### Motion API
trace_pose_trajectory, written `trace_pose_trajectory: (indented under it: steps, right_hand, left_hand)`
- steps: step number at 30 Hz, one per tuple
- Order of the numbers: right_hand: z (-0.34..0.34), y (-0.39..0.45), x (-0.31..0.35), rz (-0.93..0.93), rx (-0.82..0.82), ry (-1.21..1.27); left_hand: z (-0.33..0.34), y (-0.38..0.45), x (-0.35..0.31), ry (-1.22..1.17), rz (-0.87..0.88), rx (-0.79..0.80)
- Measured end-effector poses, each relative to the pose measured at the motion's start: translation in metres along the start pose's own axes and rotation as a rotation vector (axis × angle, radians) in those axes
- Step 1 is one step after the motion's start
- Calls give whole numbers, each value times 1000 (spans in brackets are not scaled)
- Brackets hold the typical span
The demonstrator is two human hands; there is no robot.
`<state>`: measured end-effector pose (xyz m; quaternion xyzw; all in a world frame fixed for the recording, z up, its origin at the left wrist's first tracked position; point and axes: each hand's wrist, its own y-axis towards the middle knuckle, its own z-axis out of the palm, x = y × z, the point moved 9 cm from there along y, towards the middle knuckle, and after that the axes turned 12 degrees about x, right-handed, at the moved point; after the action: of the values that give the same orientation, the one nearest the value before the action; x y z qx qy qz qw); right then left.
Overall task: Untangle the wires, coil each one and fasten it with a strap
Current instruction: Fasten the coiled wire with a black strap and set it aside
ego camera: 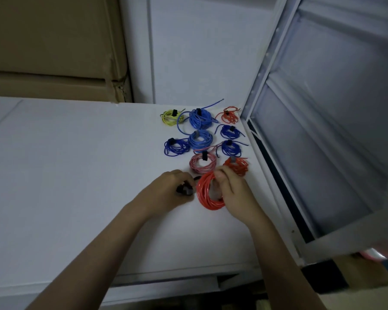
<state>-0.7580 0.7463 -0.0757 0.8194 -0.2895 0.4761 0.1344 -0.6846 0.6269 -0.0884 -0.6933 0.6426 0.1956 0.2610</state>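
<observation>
On the white counter (76,175), both hands work at a red wire coil (207,193).
Right hand (231,189) pinches the coil's rim, thumb inside the ring; left hand (168,193) curls round a black strap (185,189) just beside it. Behind lie nine strapped coils (199,139).

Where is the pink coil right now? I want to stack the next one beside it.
In the head view the pink coil lies on the white table, right of centre, just behind the red coil.

white table (76,175) w/ strapped wire coils (199,139), far right.
</observation>
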Motion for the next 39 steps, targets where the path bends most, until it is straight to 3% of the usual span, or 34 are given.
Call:
trace_pose_trajectory:
  steps: [6, 10, 16, 20, 26, 29, 33, 39]
  right_hand:
    - [12, 25, -7, 49, 148, -124]
    - [10, 24, -8, 35, 145, -103]
    - [4, 13, -13, 40, 100, 48]
    - [3, 6, -12, 26, 101, 70]
    - [-6, -5, -18, 81, 80, 113]
    - [-12, -9, -16, 68, 53, 123]
    - [-18, -8, -6, -4, -16, 134]
    - [-1, 5, 2, -42, 57, 86]
  left_hand:
    - [-6, -13, 16, -134, -69, 26]
    - [-20, -24, 34, -54, -130, -21]
    - [-22, -25, 33, 264, -290, -7]
    - [-25, -20, 4, 263, -142, -102]
    - [-10, 10, -13, 398, -106, -17]
    - [-17, 11, -8, 265, -103, 7]
    - [-53, -16, 23, -45, -107, -110]
    - [-58, -46, 55, -34, -196, -150]
